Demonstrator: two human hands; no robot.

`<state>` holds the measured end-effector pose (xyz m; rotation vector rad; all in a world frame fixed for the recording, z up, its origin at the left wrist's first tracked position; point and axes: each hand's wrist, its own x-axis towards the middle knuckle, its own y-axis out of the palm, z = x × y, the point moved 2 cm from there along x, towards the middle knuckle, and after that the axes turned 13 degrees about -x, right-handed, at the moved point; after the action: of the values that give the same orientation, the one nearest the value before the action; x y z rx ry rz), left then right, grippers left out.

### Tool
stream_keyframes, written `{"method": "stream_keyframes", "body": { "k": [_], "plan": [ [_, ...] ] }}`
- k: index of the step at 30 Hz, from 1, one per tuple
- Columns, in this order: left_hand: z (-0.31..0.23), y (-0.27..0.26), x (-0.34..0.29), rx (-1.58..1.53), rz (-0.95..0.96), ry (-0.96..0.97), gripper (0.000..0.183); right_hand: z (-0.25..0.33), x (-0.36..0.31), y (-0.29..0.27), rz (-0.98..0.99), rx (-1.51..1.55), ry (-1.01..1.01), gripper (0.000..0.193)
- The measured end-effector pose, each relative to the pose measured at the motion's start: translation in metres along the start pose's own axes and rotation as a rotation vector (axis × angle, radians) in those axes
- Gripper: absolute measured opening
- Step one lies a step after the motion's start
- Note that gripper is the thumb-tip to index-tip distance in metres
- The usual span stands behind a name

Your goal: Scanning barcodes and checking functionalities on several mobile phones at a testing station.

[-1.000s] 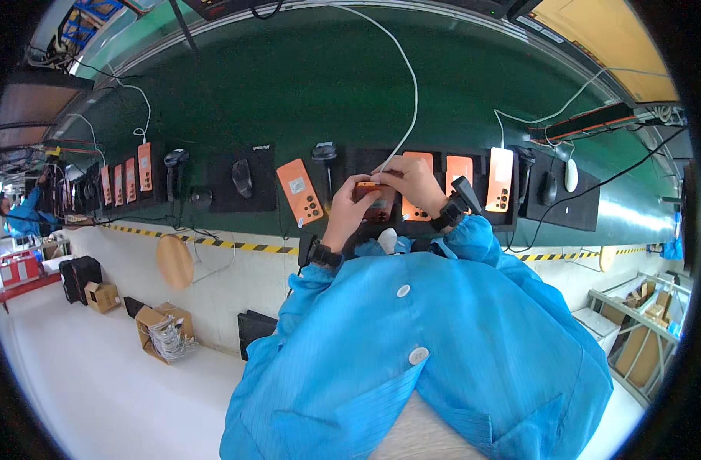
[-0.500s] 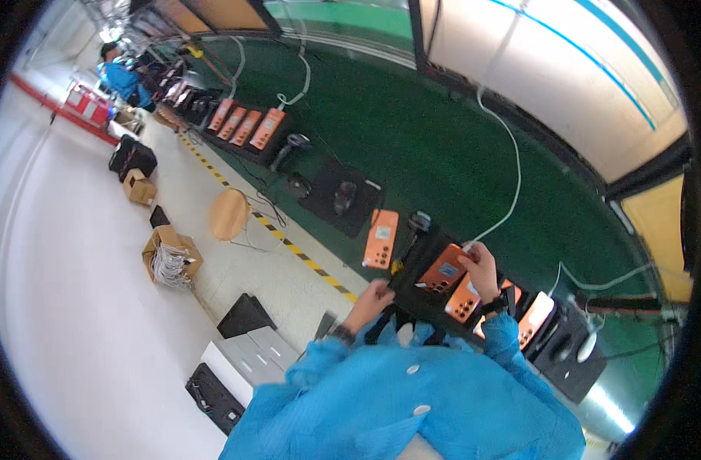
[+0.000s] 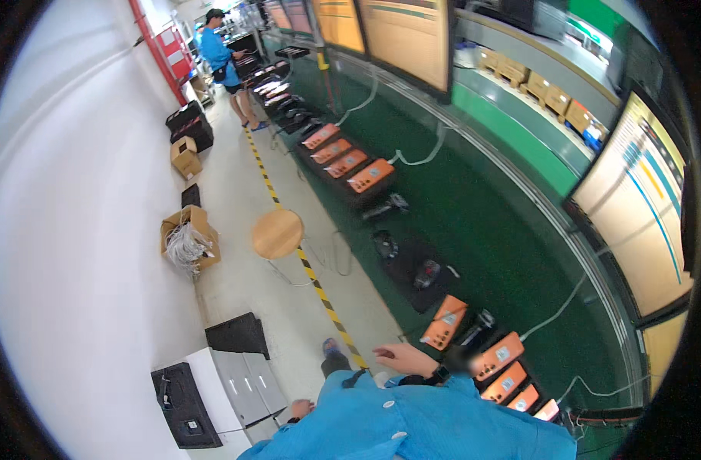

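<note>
My right hand (image 3: 406,358), with a black watch on its wrist, reaches leftward across my front beside the bench edge. Its fingers are loosely extended and nothing shows in them. Lower left, my left hand (image 3: 301,409) hangs near the white drawer cabinet, small and partly behind my blue coat, fingers loosely apart, no object visible. Right of my right arm, an orange phone (image 3: 498,356) with a white cable at its end lies in a dark holder, with more orange phones below it. A separate orange phone (image 3: 445,323) lies on the green bench beside a black handheld scanner (image 3: 477,328).
A round wooden stool (image 3: 278,234) stands on the floor by the yellow-black tape. Along the wall are a cardboard box of white cables (image 3: 189,241) and a white drawer cabinet (image 3: 247,383). Farther along the bench, a person in blue (image 3: 216,54) stands by more devices.
My right hand has left the cabled orange phone and moved left. My left hand has dropped away from the bench edge. The view has turned toward the aisle.
</note>
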<state>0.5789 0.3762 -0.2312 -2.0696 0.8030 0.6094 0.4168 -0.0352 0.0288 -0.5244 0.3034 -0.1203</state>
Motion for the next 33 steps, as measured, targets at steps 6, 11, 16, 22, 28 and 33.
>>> {"method": "stream_keyframes", "body": {
  "k": [6, 11, 16, 22, 28, 33],
  "plan": [
    [-0.136, -0.091, 0.077, -0.692, -0.047, 0.182, 0.025, 0.079, 0.192, 0.029, 0.107, 0.011, -0.13, 0.038],
    [-0.21, -0.162, 0.128, -0.67, 0.052, 0.248, 0.031, 0.083, 0.352, 0.014, -0.061, 0.633, 0.134, 0.028],
    [-0.268, -0.185, 0.162, -0.682, 0.159, 0.181, 0.03, 0.026, 0.446, -0.08, -0.537, 0.401, 0.106, 0.021],
    [-0.298, -0.216, 0.228, -0.64, 0.196, 0.059, 0.035, -0.13, 0.487, -0.26, -1.165, 0.058, 0.808, 0.033],
    [-0.345, -0.244, 0.305, -0.758, 0.169, -0.107, 0.032, -0.194, 0.462, -0.329, -1.309, -0.315, 0.953, 0.05],
    [-0.463, -0.242, 0.388, -0.616, 0.223, 0.077, 0.03, -0.138, 0.469, -0.33, -1.21, 0.087, 0.856, 0.037]
  ]
}}
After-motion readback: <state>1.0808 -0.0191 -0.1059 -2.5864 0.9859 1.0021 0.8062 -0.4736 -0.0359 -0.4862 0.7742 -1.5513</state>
